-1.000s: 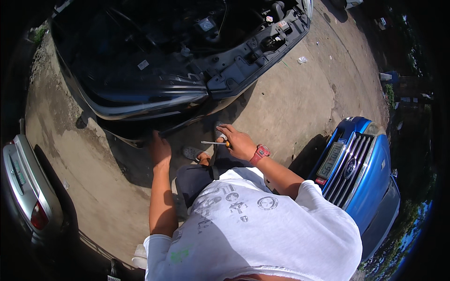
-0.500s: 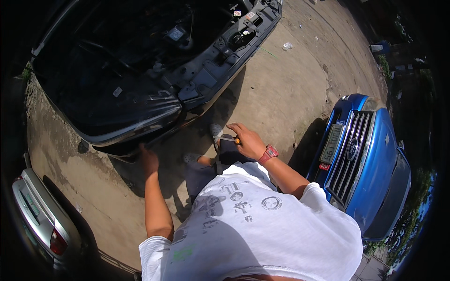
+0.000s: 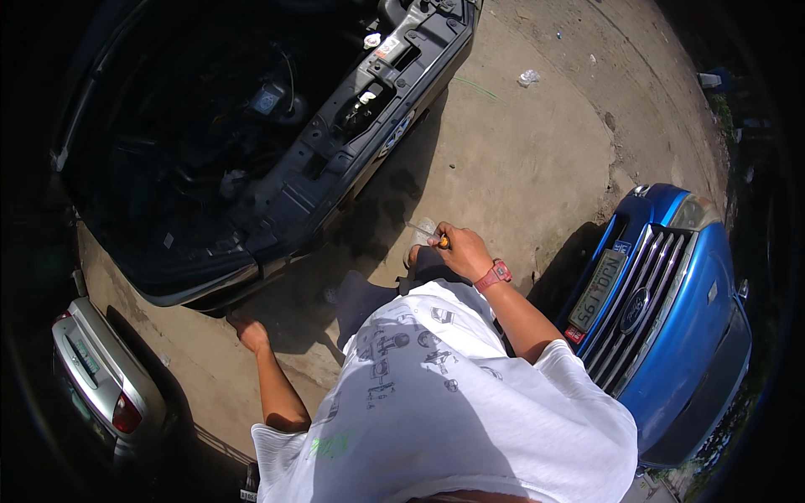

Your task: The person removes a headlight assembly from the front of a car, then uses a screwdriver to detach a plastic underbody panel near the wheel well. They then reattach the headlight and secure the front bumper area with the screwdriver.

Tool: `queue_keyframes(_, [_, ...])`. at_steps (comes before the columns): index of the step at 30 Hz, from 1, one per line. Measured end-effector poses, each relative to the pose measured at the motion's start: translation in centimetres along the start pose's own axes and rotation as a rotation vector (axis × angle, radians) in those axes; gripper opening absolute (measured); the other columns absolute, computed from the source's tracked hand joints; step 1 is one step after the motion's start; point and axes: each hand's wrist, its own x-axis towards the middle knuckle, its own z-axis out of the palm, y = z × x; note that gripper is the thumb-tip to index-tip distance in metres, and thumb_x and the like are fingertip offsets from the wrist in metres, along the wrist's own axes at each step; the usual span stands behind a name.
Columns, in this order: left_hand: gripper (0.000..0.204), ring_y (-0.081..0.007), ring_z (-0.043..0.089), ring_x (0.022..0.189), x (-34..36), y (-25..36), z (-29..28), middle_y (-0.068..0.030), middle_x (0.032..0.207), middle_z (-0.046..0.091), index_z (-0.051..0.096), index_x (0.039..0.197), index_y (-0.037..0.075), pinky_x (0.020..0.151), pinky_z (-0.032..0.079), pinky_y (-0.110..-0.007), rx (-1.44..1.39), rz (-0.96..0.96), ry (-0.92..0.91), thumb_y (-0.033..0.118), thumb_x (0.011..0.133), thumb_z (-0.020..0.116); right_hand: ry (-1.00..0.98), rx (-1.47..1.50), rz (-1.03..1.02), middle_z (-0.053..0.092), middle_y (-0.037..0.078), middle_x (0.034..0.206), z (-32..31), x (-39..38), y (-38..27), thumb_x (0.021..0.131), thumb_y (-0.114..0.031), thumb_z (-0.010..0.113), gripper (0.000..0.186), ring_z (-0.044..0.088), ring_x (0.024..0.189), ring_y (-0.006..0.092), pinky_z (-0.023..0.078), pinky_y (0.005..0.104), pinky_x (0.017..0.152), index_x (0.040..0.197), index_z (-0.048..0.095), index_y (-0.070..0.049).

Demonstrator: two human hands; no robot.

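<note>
A screwdriver [image 3: 444, 241] with an orange and black handle and a thin metal shaft is in my right hand [image 3: 466, 251], whose fingers are closed around the handle. Its shaft points left, toward the dark car, without touching it. My left hand [image 3: 250, 332] is low beside the front corner of the dark car [image 3: 210, 289]. The fingers reach out to the bumper's lower edge; shadow hides whether the tips touch it. The car's hood is up, showing the front panel [image 3: 289, 193] and the shaded engine bay.
Close on my right stands a blue car [image 3: 671, 318], its grille facing me. A silver car [image 3: 109, 377] is at the lower left. The concrete ground [image 3: 511, 142] holds a crumpled clear plastic piece [image 3: 528, 78] and a thin green strand [image 3: 475, 87].
My left hand has shifted left and lower along the bumper's corner. The right hand still grips the screwdriver, a little further right. The view has turned, and I have shifted along the dark car.
</note>
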Motion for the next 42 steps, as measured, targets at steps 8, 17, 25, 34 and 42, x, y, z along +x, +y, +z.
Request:
queue_keyframes(8, [0.027,-0.0045,0.048,0.067,-20.6,17.3,4.1,0.0044,0.082,0.053,0.069,0.133,0.007,0.056,0.037,-0.020,-1.110,-0.433,-0.569,0.025,0.121,0.052,0.100,-0.025,-0.037,0.078,0.021,0.101,-16.7,8.3,6.8,0.105,-0.029,0.075,0.033,0.076,0.098,0.0439,0.058,0.0532,0.083,0.125,0.061,-0.007])
queue_keyframes(17, [0.024,-0.0117,0.063,0.095,-21.7,44.4,-1.0,-0.0021,0.110,0.063,0.067,0.115,0.009,0.081,0.052,-0.026,-1.400,-0.011,-1.315,0.031,0.120,0.057,0.028,-0.298,-0.352,0.080,0.014,0.115,-26.1,20.5,0.7,0.106,-0.023,0.072,0.024,0.076,0.104,0.0390,0.060,0.0495,0.087,0.127,0.071,-0.010])
queue_keyframes(25, [0.030,-0.0147,0.064,0.092,-19.0,56.7,1.3,-0.0048,0.102,0.069,0.069,0.115,0.007,0.083,0.054,-0.035,-1.030,0.277,-1.099,0.036,0.117,0.062,-0.091,-0.410,-0.373,0.080,0.015,0.111,-30.8,24.6,-1.1,0.105,-0.021,0.072,0.022,0.077,0.100,0.0402,0.060,0.0504,0.084,0.123,0.073,-0.010])
queue_keyframes(34, [0.023,-0.0402,0.075,0.088,-19.6,59.9,0.6,-0.0132,0.088,0.073,0.072,0.115,0.007,0.081,0.057,-0.050,-0.570,0.429,-0.577,0.027,0.105,0.073,-0.292,-0.489,-0.530,0.080,0.015,0.110,-32.7,31.6,-2.6,0.103,-0.021,0.074,0.023,0.077,0.098,0.0390,0.062,0.0491,0.084,0.123,0.073,-0.010])
queue_keyframes(42, [0.029,-0.0413,0.078,0.100,-22.4,63.1,2.9,-0.0159,0.109,0.082,0.077,0.124,0.009,0.086,0.061,-0.051,-0.465,0.277,-0.221,0.025,0.099,0.080,-0.478,-0.472,-0.807,0.078,0.015,0.112,-34.7,38.0,-3.9,0.102,-0.017,0.073,0.022,0.078,0.096,0.0398,0.062,0.0486,0.082,0.122,0.074,-0.008])
